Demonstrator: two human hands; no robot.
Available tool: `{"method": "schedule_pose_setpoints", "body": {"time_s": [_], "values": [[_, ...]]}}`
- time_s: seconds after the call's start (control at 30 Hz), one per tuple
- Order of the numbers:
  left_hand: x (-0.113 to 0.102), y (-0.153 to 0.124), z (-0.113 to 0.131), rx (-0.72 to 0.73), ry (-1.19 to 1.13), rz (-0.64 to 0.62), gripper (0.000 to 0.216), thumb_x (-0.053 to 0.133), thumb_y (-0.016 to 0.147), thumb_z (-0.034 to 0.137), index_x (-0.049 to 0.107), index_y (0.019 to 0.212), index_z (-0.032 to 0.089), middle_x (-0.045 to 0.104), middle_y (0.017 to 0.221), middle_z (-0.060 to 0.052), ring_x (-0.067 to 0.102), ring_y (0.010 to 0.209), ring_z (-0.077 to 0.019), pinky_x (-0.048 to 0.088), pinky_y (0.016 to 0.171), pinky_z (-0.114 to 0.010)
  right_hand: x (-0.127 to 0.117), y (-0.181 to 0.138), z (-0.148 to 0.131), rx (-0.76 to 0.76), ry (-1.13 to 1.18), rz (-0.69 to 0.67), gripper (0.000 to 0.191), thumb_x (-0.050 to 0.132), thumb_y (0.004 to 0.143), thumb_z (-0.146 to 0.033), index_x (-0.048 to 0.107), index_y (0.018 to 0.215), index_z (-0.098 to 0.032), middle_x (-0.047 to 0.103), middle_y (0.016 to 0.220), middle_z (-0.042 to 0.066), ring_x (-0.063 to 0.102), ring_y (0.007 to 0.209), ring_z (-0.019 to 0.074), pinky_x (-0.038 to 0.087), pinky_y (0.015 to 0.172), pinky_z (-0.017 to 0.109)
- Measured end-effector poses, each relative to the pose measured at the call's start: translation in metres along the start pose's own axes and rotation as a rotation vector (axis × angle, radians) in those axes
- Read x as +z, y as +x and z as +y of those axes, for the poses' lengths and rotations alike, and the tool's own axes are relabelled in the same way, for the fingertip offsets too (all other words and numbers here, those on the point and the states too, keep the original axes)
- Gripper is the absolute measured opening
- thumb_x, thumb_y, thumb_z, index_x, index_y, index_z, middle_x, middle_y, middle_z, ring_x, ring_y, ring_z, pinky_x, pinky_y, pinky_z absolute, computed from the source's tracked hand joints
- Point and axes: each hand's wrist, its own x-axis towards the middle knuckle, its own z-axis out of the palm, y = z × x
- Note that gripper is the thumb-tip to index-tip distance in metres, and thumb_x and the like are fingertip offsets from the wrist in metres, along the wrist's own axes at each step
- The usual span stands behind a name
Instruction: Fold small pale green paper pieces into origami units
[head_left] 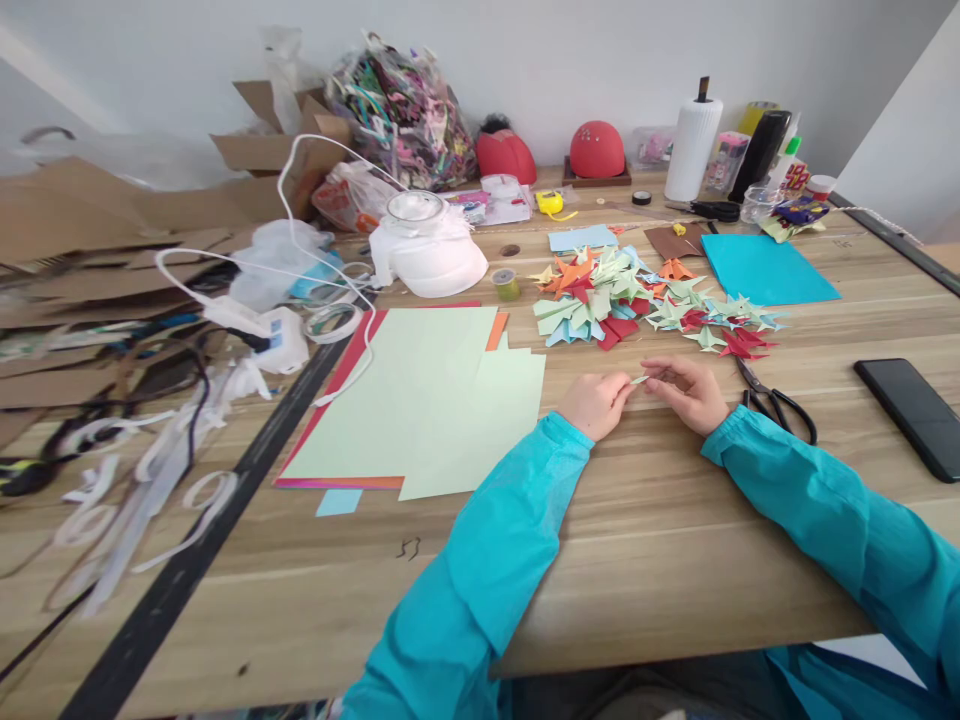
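Note:
Just above the wooden table, my left hand [598, 403] pinches a small folded piece of pale green paper [639, 380]. My right hand [686, 390] meets it from the other side, its thumb and fingers closed at the paper's edge. Much of the piece is hidden by my fingers. Beyond my hands lies a heap of folded paper cranes [600, 300] in green, blue, orange and red. A pair of scissors [772, 400] with black handles rests by my right wrist. Left of my hands, pale green paper sheets [405, 390] lie over red and orange ones.
A black phone [911, 415] lies at the right. Turquoise paper [769, 268] sits at the back right, near a white bottle [694, 150]. A thread spool [505, 285] stands behind the sheets. Cables, a power strip [259, 325] and cardboard [97, 215] crowd the left side.

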Motion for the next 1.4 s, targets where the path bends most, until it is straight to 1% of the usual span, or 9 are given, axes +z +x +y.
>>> {"method": "schedule_pose_setpoints", "body": {"time_s": [0.1,0.23,0.4,0.53,0.77,0.9,1.0,1.23,1.4], "values": [[-0.002,0.0,-0.002,0.061,0.212,-0.055,0.025,0.038,0.085,0.028,0.057,0.074,0.016,0.061,0.071,-0.009,0.057,0.068,-0.018,0.04,0.066,-0.028,0.001,0.001,0.003,-0.13,-0.216,-0.041,0.025,0.055,0.078,-0.036,0.065,0.097,-0.022,0.066,0.085,0.006,0.06,0.078,0.018,0.048,0.073,0.032],[-0.004,0.0,-0.003,0.117,0.384,-0.141,0.03,0.031,0.088,0.029,0.057,0.082,0.014,0.062,0.077,-0.012,0.058,0.071,-0.0197,0.04,0.065,-0.029,0.001,0.001,0.008,-0.212,-0.333,-0.111,0.025,0.048,0.084,-0.034,0.065,0.097,-0.022,0.067,0.084,0.006,0.061,0.077,0.0175,0.048,0.071,0.03],[-0.007,-0.001,0.001,0.156,0.521,-0.175,0.028,0.034,0.087,0.025,0.059,0.085,0.013,0.062,0.078,-0.014,0.059,0.07,-0.0222,0.039,0.06,-0.031,-0.001,0.002,0.012,-0.309,-0.449,-0.184,0.027,0.043,0.086,-0.029,0.064,0.102,-0.023,0.066,0.091,0.007,0.061,0.083,0.0183,0.048,0.076,0.031],[-0.006,-0.002,0.003,0.167,0.587,-0.174,0.028,0.034,0.086,0.022,0.06,0.084,0.012,0.062,0.074,-0.013,0.059,0.069,-0.0223,0.038,0.057,-0.031,-0.002,0.001,0.014,-0.391,-0.613,-0.225,0.029,0.039,0.087,-0.024,0.063,0.102,-0.018,0.066,0.091,0.011,0.061,0.083,0.0196,0.049,0.075,0.031],[-0.002,-0.001,0.002,0.156,0.663,-0.196,0.029,0.033,0.087,0.022,0.06,0.084,0.013,0.063,0.073,-0.012,0.06,0.068,-0.0217,0.038,0.055,-0.03,0.001,-0.002,0.017,-0.49,-0.835,-0.194,0.027,0.039,0.084,-0.012,0.061,0.099,-0.016,0.065,0.087,0.01,0.06,0.08,0.0183,0.049,0.073,0.03],[-0.002,-0.002,0.002,0.163,0.676,-0.206,0.028,0.033,0.087,0.023,0.059,0.084,0.014,0.063,0.075,-0.01,0.06,0.068,-0.0209,0.038,0.054,-0.03,0.003,-0.002,0.016,-0.55,-0.897,-0.174,0.025,0.038,0.083,-0.01,0.059,0.096,-0.014,0.064,0.084,0.01,0.059,0.077,0.0183,0.049,0.071,0.03],[-0.001,-0.003,-0.001,0.197,0.664,-0.178,0.028,0.034,0.086,0.025,0.059,0.081,0.015,0.063,0.074,-0.009,0.059,0.068,-0.0197,0.036,0.053,-0.029,0.004,-0.001,0.015,-0.558,-0.924,-0.189,0.025,0.037,0.083,-0.009,0.059,0.095,-0.013,0.063,0.081,0.01,0.058,0.075,0.0182,0.048,0.069,0.029],[0.002,-0.003,-0.013,0.281,0.618,-0.063,0.03,0.034,0.086,0.027,0.059,0.074,0.016,0.061,0.067,-0.006,0.057,0.063,-0.0159,0.034,0.053,-0.028,0.003,0.002,0.017,-0.462,-0.733,-0.16,0.02,0.04,0.088,-0.023,0.057,0.095,-0.016,0.064,0.086,0.008,0.06,0.078,0.0169,0.05,0.07,0.027],[0.001,-0.003,-0.012,0.293,0.609,-0.067,0.027,0.036,0.085,0.026,0.059,0.074,0.016,0.061,0.067,-0.005,0.057,0.063,-0.0156,0.034,0.052,-0.028,0.002,0.002,0.019,-0.49,-0.776,-0.184,0.022,0.038,0.089,-0.023,0.058,0.096,-0.016,0.064,0.086,0.009,0.06,0.08,0.0174,0.049,0.072,0.028]]}}
